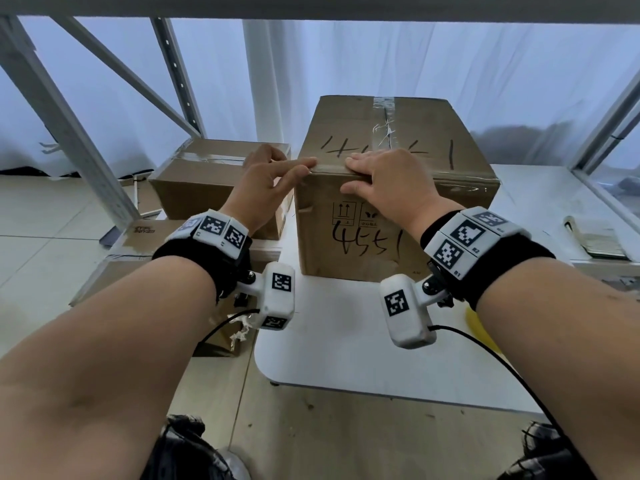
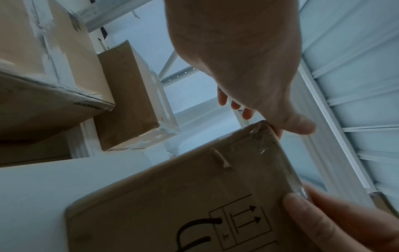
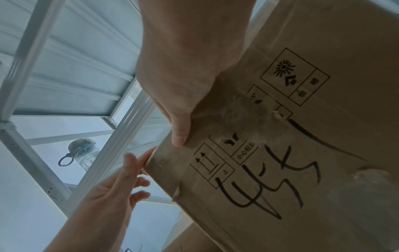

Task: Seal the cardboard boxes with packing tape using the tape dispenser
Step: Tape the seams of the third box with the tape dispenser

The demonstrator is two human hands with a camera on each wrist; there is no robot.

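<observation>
A tall cardboard box (image 1: 381, 237) marked "4551" stands on the white table (image 1: 346, 358). Clear tape runs along its top seam (image 1: 384, 109) and over its front top edge (image 1: 450, 180). My left hand (image 1: 304, 169) touches the box's front left top corner with straight fingers, the thumb (image 2: 302, 126) lying on the taped corner. My right hand (image 1: 349, 174) lies flat over the front top edge, fingers on the lid and thumb (image 3: 179, 136) on the front face (image 3: 302, 153). Neither hand holds anything. No tape dispenser is in view.
A smaller taped box (image 1: 207, 181) sits left of the tall one, with more cardboard (image 1: 138, 244) below it on the floor. A metal rack upright (image 1: 69, 133) slants at the left. A stack of paper (image 1: 599, 237) lies right. A yellow object (image 1: 481, 330) peeks from under my right forearm.
</observation>
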